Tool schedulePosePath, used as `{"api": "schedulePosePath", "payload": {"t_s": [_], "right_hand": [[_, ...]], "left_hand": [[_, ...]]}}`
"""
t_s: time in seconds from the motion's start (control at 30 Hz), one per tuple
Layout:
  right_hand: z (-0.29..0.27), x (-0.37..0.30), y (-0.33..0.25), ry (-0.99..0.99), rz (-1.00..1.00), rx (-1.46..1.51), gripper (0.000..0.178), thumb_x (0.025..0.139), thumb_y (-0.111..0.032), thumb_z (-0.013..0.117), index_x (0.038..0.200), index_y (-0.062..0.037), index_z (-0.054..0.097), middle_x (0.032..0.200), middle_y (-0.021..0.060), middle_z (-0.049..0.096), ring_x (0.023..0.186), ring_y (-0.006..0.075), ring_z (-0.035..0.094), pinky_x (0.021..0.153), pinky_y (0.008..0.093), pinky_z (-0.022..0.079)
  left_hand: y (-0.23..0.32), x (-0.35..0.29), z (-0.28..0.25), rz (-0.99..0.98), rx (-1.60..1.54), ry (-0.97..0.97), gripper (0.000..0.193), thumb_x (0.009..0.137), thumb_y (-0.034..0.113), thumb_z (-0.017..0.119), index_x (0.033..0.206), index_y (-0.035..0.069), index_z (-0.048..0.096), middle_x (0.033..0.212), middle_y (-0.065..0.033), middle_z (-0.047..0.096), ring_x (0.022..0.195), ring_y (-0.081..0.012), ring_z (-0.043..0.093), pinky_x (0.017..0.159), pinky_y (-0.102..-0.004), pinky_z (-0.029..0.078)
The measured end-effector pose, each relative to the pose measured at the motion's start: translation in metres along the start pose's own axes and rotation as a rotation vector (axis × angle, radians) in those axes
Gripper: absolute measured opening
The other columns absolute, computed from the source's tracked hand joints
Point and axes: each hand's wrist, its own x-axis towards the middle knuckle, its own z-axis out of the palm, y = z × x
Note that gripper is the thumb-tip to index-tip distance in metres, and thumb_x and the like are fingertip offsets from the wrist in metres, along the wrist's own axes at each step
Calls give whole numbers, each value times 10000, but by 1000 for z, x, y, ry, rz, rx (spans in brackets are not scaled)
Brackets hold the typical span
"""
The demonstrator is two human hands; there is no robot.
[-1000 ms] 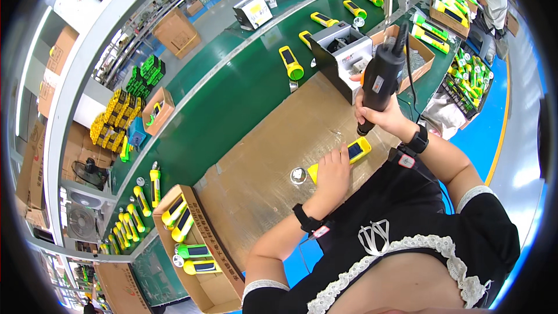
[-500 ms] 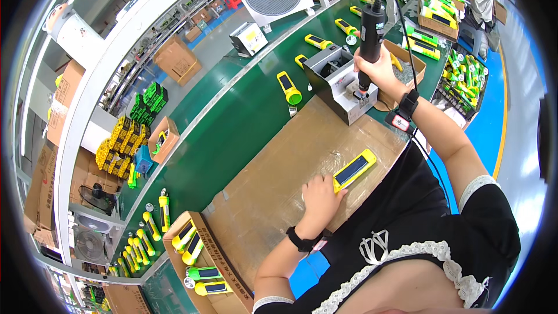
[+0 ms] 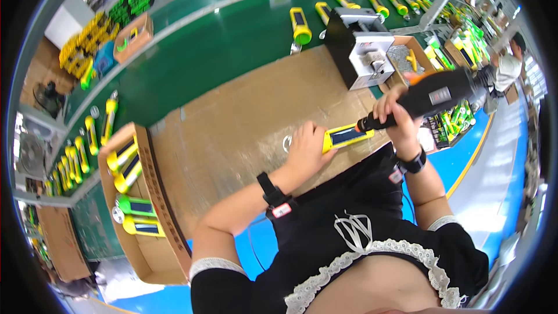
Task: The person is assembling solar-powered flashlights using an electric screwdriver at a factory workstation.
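A: What is the right hand (image 3: 396,115) closed on?

B: A thick black cylindrical power screwdriver (image 3: 439,94), its plastic body lying aslant, the fingers wrapped round its narrower front part. The tip points leftward from the grip, over the right part of a bright yellow plastic lamp (image 3: 347,135) with a glossy dark rectangular panel; whether it touches, I can't tell.

A: And the left hand (image 3: 305,148)?

B: Left of that grip, pinching the lamp's other end between thumb and fingers. The lamp lies on a creased brown cardboard sheet (image 3: 226,134) with a filmy shine.

A: What's close by?

B: Just left of the left hand, a clear round disc (image 3: 286,142). Ahead of the right grip, an angular black-and-white boxy device (image 3: 360,55) stands between it and the smooth green work surface (image 3: 232,52) with its row of yellow lamps (image 3: 300,26). Beside the device, an open cardboard box (image 3: 407,40) holds small grey pieces.

A: Farther out?

B: Far left of the grip, a long open brown carton (image 3: 154,256) holds yellow and green lamps (image 3: 131,174). Rightward, partly hidden by the screwdriver, a black crate (image 3: 435,129) is heaped with more.
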Motion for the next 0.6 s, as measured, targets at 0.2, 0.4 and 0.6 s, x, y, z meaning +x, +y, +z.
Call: {"api": "schedulePosePath", "payload": {"t_s": [0.2, 0.4, 0.6], "right_hand": [[38, -38, 3, -89, -23, -182, 580, 859, -22, 557, 1324, -79, 215, 749, 69, 491, 595, 165, 529, 646, 357, 490], [42, -39, 10, 18, 6, -141, 557, 856, -29, 557, 1305, -81, 232, 781, 82, 489, 612, 168, 534, 643, 356, 487], [45, -39, 11, 17, -4, -124, 549, 858, -36, 554, 1304, -82, 237, 789, 80, 481, 617, 170, 532, 639, 358, 484]], "left_hand": [[-3, -1, 0, 79, -10, 106, 451, 636, 209, 779, 990, 30, 562, 965, -142, 470, 917, -322, 477, 800, -411, 396], [-5, -3, 4, 87, -21, 102, 440, 634, 207, 776, 975, 28, 565, 971, -135, 471, 938, -314, 463, 814, -408, 379], [-5, -4, 4, 111, -46, 133, 453, 618, 198, 781, 968, 16, 559, 977, -134, 464, 961, -311, 449, 829, -407, 370]]}}
